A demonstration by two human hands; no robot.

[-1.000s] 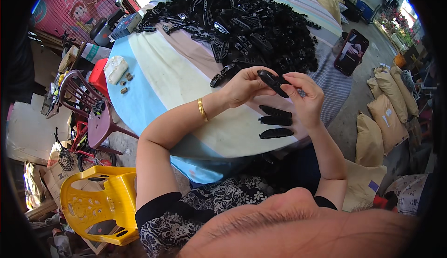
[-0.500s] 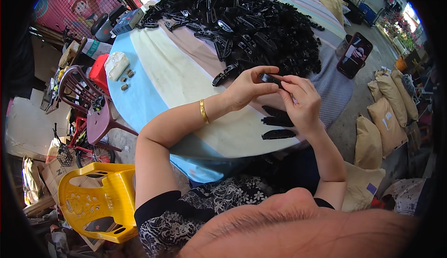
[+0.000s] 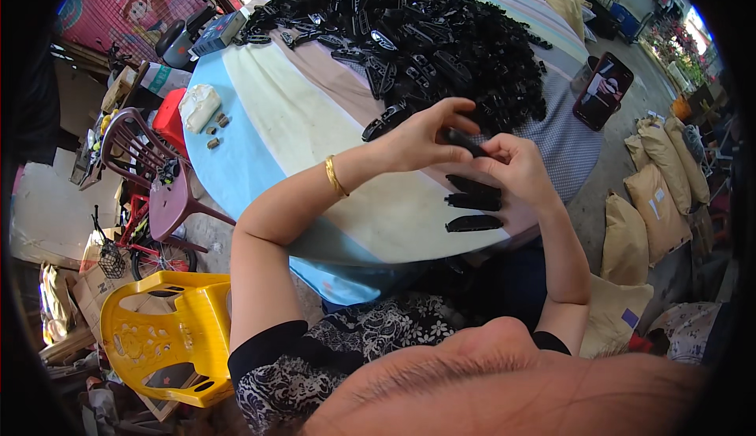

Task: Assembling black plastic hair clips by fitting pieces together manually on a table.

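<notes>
Both hands meet over the near part of a round table (image 3: pixel 315 145) covered in a striped cloth. My left hand (image 3: pixel 417 138), with a gold bangle on the wrist, pinches a small black plastic part (image 3: pixel 465 142) from above. My right hand (image 3: pixel 516 170) grips the same part from the right side. Just below the hands, three similar black parts (image 3: pixel 472 202) lie side by side on the cloth. A big heap of black plastic parts (image 3: pixel 425 42) covers the far half of the table.
A dark phone (image 3: pixel 602 90) leans at the table's right edge. A small white pack (image 3: pixel 198 107) and a few little metal pieces lie at the left edge. A maroon chair (image 3: pixel 153 176), a yellow plastic chair (image 3: pixel 161 341) and tan sacks (image 3: pixel 646 216) surround the table.
Both hands have shifted slightly while working the black part between the fingers; the part sits lower between the fingertips. The three parts on the cloth have stayed put.
</notes>
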